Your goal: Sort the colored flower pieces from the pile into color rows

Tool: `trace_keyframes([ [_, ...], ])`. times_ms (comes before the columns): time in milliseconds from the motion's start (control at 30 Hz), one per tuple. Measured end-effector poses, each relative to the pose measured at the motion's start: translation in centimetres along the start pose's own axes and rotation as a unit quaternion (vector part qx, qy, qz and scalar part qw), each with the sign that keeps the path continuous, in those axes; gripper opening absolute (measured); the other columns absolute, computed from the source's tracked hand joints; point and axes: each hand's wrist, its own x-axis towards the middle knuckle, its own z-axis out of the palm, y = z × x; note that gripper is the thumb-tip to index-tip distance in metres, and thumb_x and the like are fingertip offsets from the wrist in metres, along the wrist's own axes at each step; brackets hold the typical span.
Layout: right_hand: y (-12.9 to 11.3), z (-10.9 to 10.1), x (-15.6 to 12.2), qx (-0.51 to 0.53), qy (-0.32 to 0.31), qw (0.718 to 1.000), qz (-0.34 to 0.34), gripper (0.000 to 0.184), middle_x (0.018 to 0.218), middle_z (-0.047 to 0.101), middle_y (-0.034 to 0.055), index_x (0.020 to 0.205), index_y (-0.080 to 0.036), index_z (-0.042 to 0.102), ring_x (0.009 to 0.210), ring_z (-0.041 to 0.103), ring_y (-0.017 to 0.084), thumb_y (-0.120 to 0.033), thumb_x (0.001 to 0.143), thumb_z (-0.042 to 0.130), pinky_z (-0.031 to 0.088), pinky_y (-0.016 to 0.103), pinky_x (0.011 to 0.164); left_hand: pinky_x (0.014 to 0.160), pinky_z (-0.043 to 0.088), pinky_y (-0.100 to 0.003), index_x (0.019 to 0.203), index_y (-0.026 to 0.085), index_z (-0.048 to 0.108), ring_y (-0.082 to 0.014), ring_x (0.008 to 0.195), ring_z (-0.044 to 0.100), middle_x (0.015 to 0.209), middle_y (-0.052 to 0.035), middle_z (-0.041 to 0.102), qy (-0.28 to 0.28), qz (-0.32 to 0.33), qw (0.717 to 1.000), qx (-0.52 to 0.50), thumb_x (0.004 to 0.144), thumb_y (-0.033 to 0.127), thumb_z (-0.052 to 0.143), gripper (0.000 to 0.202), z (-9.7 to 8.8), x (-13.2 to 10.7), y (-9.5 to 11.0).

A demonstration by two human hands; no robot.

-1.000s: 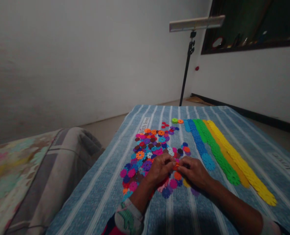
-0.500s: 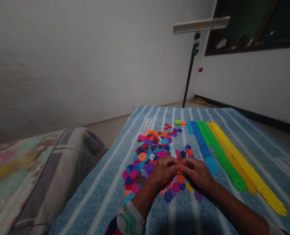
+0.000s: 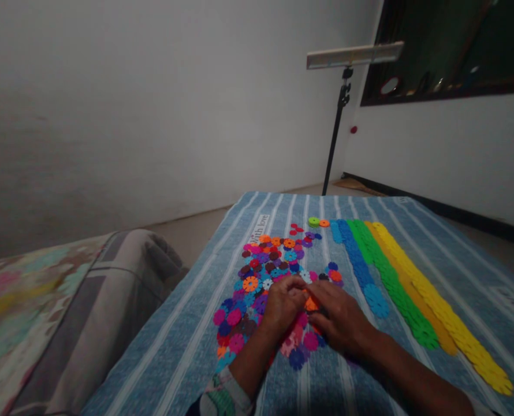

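My left hand (image 3: pixel 284 303) is closed above the front of a pile of flower-shaped plastic discs (image 3: pixel 250 283), its fingertips curled together. Against those fingertips is an orange flower disc (image 3: pixel 311 304), partly covered by fingers. From the other side my right hand (image 3: pixel 341 316) grips the orange disc, index finger over its top and thumb lower down. The fingertips of both hands meet, so how many orange pieces they hold is hidden. Pink discs (image 3: pixel 311 341) and a purple-blue disc (image 3: pixel 298 357) lie just below the hands.
To the right run overlapping rows of blue discs (image 3: pixel 356 260), green discs (image 3: pixel 389 277), amber discs (image 3: pixel 417 289) and yellow discs (image 3: pixel 447 306). Lime discs (image 3: pixel 313 222) and an orange disc (image 3: pixel 324 223) sit at the far end. A draped surface (image 3: pixel 122 289) stands left; a light stand (image 3: pixel 334 138) rises behind.
Both hands have shifted slightly left. My right hand has turned flatter, its fingers stretched over the orange disc and its thumb lower. The view has tilted a little.
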Motion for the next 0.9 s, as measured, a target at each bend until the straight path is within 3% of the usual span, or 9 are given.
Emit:
trace_keyframes([
  [100, -0.4, 0.5, 0.5, -0.101, -0.022, 0.994, -0.033, 0.041, 0.112, 0.063, 0.0136, 0.123, -0.016, 0.057, 0.104, 0.056, 0.028, -0.011, 0.082, 0.057, 0.045, 0.042, 0.089, 0.065, 0.049, -0.024, 0.091, 0.016, 0.063, -0.0139, 0.069, 0.062, 0.078, -0.0007, 0.067, 0.031, -0.014, 0.999, -0.03, 0.064, 0.02, 0.066, 0.027, -0.1, 0.4, -0.1],
  [200, -0.7, 0.7, 1.4, -0.157, -0.054, 0.986, -0.03, 0.032, 0.104, 0.064, 0.0128, 0.119, -0.016, 0.06, 0.095, 0.057, 0.026, -0.011, 0.09, 0.047, 0.045, 0.04, 0.082, 0.066, 0.05, -0.024, 0.097, 0.016, 0.063, -0.0159, 0.073, 0.064, 0.082, -0.0026, 0.07, 0.037, -0.013, 0.999, -0.037, 0.062, 0.018, 0.066, 0.035, -0.4, 0.6, -0.1],
  [367, -1.1, 0.4, 2.7, -0.136, -0.088, 0.987, -0.014, 0.038, 0.111, 0.064, 0.0097, 0.126, -0.02, 0.057, 0.1, 0.057, 0.023, -0.013, 0.088, 0.051, 0.044, 0.034, 0.084, 0.066, 0.051, -0.026, 0.115, 0.012, 0.056, -0.0189, 0.077, 0.066, 0.088, -0.0063, 0.072, 0.052, -0.033, 0.995, -0.073, 0.06, 0.02, 0.069, 0.057, -0.7, 0.8, -0.2],
  [433, -1.0, 0.1, 3.2, -0.119, -0.101, 0.988, -0.01, 0.043, 0.113, 0.063, 0.0085, 0.128, -0.022, 0.055, 0.103, 0.057, 0.022, -0.014, 0.086, 0.053, 0.043, 0.033, 0.085, 0.067, 0.052, -0.028, 0.117, 0.012, 0.053, -0.0193, 0.077, 0.067, 0.089, -0.007, 0.072, 0.044, -0.042, 0.994, -0.091, 0.06, 0.022, 0.07, 0.06, -0.7, 0.7, -0.3],
  [500, -0.4, -0.6, 4.1, -0.118, -0.12, 0.986, -0.007, 0.036, 0.108, 0.064, 0.0075, 0.12, -0.021, 0.059, 0.101, 0.058, 0.021, -0.015, 0.086, 0.053, 0.043, 0.03, 0.082, 0.07, 0.054, -0.03, 0.116, 0.012, 0.053, -0.0194, 0.077, 0.068, 0.092, -0.0077, 0.071, 0.045, -0.035, 0.994, -0.092, 0.063, 0.024, 0.07, 0.057, -0.7, 0.6, -0.3],
  [633, 2.9, -3.1, 7.2, -0.16, -0.133, 0.977, 0.039, 0.017, 0.101, 0.065, 0.0068, 0.098, -0.018, 0.062, 0.092, 0.059, 0.019, -0.019, 0.082, 0.058, 0.041, 0.027, 0.076, 0.082, 0.056, -0.035, 0.111, 0.013, 0.059, -0.0217, 0.089, 0.069, 0.099, -0.0099, 0.07, 0.095, 0.01, 0.995, -0.008, 0.068, 0.03, 0.067, 0.047, -1.1, 0.4, 0.3],
  [733, 6.9, -5.0, 10.1, -0.226, -0.107, 0.96, 0.127, 0.017, 0.103, 0.065, 0.0066, 0.096, -0.017, 0.063, 0.092, 0.059, 0.019, -0.017, 0.079, 0.06, 0.039, 0.026, 0.075, 0.085, 0.056, -0.038, 0.109, 0.015, 0.064, -0.0239, 0.094, 0.069, 0.102, -0.0111, 0.071, 0.127, 0.027, 0.989, 0.071, 0.073, 0.035, 0.065, 0.041, -2.1, 0.2, 1.4],
  [900, 13.2, -6.8, 13.9, -0.269, -0.082, 0.941, 0.191, 0.017, 0.105, 0.066, 0.0131, 0.098, -0.013, 0.065, 0.095, 0.06, 0.021, -0.017, 0.084, 0.057, 0.038, 0.026, 0.073, 0.084, 0.058, -0.038, 0.104, 0.019, 0.069, -0.0247, 0.096, 0.07, 0.105, -0.0099, 0.073, 0.177, 0.089, 0.957, 0.212, 0.08, 0.039, 0.06, 0.034, -5.4, -0.4, 3.2],
])
